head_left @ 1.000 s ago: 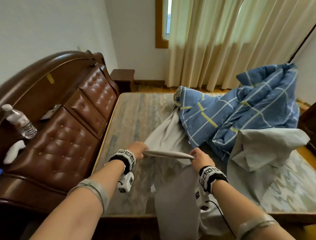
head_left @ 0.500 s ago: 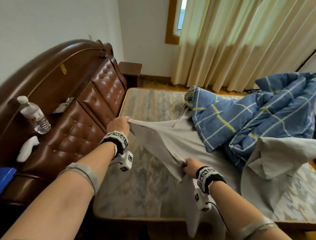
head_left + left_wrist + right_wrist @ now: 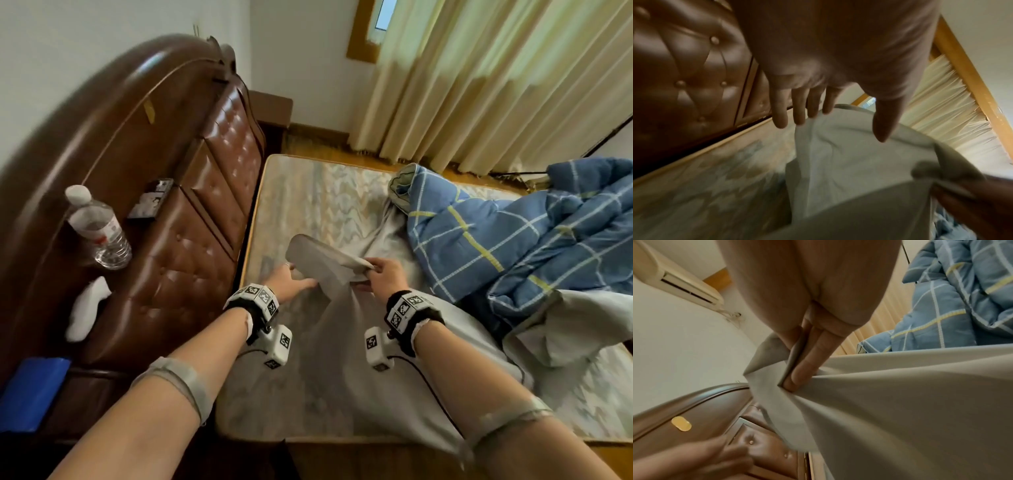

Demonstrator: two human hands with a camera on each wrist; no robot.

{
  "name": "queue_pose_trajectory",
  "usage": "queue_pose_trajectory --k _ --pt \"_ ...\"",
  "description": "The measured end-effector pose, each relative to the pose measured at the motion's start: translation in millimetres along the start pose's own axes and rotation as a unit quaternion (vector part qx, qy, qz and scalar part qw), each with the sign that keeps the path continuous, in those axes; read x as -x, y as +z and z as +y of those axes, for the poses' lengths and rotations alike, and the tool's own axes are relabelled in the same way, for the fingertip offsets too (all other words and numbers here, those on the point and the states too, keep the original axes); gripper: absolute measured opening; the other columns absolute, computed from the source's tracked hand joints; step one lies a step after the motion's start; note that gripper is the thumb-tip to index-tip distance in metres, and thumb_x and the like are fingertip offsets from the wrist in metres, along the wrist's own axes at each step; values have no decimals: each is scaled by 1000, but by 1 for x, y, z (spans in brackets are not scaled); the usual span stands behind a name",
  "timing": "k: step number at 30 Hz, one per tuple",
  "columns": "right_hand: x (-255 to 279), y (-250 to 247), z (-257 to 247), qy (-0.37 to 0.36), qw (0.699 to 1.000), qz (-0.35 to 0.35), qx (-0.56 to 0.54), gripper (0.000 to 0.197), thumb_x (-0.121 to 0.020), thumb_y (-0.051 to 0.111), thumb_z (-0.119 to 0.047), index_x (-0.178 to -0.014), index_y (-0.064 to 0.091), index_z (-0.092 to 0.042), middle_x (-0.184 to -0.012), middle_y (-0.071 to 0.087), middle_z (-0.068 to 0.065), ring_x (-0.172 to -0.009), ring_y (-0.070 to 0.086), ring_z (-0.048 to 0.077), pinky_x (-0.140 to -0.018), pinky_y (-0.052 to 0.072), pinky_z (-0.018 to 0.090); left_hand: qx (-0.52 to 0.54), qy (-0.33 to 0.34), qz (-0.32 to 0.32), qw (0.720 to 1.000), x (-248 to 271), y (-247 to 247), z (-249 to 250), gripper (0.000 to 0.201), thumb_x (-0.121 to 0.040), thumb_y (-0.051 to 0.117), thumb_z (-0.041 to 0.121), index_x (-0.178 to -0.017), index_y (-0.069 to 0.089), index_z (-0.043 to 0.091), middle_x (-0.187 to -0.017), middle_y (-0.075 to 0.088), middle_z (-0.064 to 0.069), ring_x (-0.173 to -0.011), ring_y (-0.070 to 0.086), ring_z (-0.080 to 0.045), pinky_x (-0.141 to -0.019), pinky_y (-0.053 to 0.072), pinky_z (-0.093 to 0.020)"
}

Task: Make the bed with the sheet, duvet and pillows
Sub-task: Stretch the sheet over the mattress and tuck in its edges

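Observation:
A grey sheet (image 3: 329,335) lies rumpled over the near part of the bare patterned mattress (image 3: 325,192). My right hand (image 3: 371,269) pinches a raised fold of it between thumb and fingers (image 3: 805,363). My left hand (image 3: 301,282) is just left of that fold, and its straight fingers (image 3: 799,110) touch the sheet's (image 3: 838,162) edge without holding it. The blue checked duvet (image 3: 513,240) is heaped on the right of the bed, over part of the sheet. In the right wrist view the sheet (image 3: 900,410) fills the lower right and the duvet (image 3: 962,296) sits behind.
The brown padded headboard (image 3: 205,205) runs along the left, with a water bottle (image 3: 99,233), a white object (image 3: 87,308) and a small dark box (image 3: 150,202) on its ledge. A bedside cabinet (image 3: 274,106) and curtains (image 3: 479,85) stand beyond the bed. A blue item (image 3: 30,390) lies near left.
My left hand has let go of the sheet corner it held near the headboard and come back beside the right hand. My right hand has lifted its fold up the bed.

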State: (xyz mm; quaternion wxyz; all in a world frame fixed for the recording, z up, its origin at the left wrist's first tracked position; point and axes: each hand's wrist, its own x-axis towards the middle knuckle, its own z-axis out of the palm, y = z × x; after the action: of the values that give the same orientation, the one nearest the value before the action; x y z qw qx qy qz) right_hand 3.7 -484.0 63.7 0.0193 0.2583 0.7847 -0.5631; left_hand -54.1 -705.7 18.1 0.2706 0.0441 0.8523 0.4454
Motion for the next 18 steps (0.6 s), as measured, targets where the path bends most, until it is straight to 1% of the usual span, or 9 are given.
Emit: queue_pose_trajectory --k 3,4,6,8,11,13,15,16,18 --pt "-4 4 -7 6 1000 29 -3 29 -92 48 7 -94 71 -11 -93 72 22 -69 73 34 -67 61 41 -45 34 -146 988 10 31 -16 111 -63 76 68 -149 33 14 -150 42 -2 -133 45 -19 -111 36 -33" --pt "-4 4 -9 8 999 30 -11 28 -93 47 7 -96 70 -8 -90 72 20 -67 73 33 -62 61 35 -64 56 -155 984 11 42 -16 111 -65 76 66 -152 27 16 -152 37 -2 -137 41 -20 -113 34 -33" --pt "1 2 -13 10 999 27 -28 29 -93 44 8 -97 69 -6 -82 70 17 -62 72 26 -53 57 27 -61 91 -122 986 6 65 -14 108 -68 78 60 -153 23 21 -153 35 -2 -139 37 -21 -113 32 -34" --pt "9 -4 -14 -3 1000 14 -22 32 -92 41 10 -101 69 -4 -76 70 14 -58 72 20 -50 54 23 -48 111 -100 988 0 84 -5 98 -70 78 56 -149 32 22 -148 42 -2 -136 41 -21 -112 34 -34" --pt "17 -19 -9 -14 1000 7 -3 30 -92 45 5 -103 72 -5 -77 72 12 -63 73 21 -55 58 27 -72 130 -96 984 -13 105 13 56 -83 71 44 -128 57 13 -130 59 -11 -123 53 -26 -101 40 -31" --pt "14 -28 1 -34 997 40 47 25 -90 55 -11 -93 77 -22 -78 74 5 -69 74 22 -65 62 36 -85 131 -117 981 -17 114 23 36 -93 60 36 -113 64 6 -119 65 -16 -113 58 -30 -91 41 -31" --pt "7 -37 11 -48 987 83 128 16 -82 60 -36 -90 74 -39 -80 75 -8 -74 73 16 -71 61 40 -78 127 -132 980 -17 121 25 33 -97 54 30 -113 64 3 -116 66 -17 -109 60 -30 -88 42 -31" --pt "3 -39 17 -39 984 86 154 22 -78 60 -48 -95 71 -43 -84 75 -13 -77 72 12 -74 61 40 -61 117 -126 983 -16 122 22 29 -97 54 26 -112 65 4 -114 66 -17 -108 61 -30 -88 43 -32" --pt "-4 -39 32 2 985 60 160 45 -73 61 -61 -111 65 -39 -102 73 -14 -89 70 9 -81 59 41 -26 85 -83 993 -14 114 10 17 -94 55 19 -104 64 9 -107 67 -14 -104 62 -30 -84 44 -32"
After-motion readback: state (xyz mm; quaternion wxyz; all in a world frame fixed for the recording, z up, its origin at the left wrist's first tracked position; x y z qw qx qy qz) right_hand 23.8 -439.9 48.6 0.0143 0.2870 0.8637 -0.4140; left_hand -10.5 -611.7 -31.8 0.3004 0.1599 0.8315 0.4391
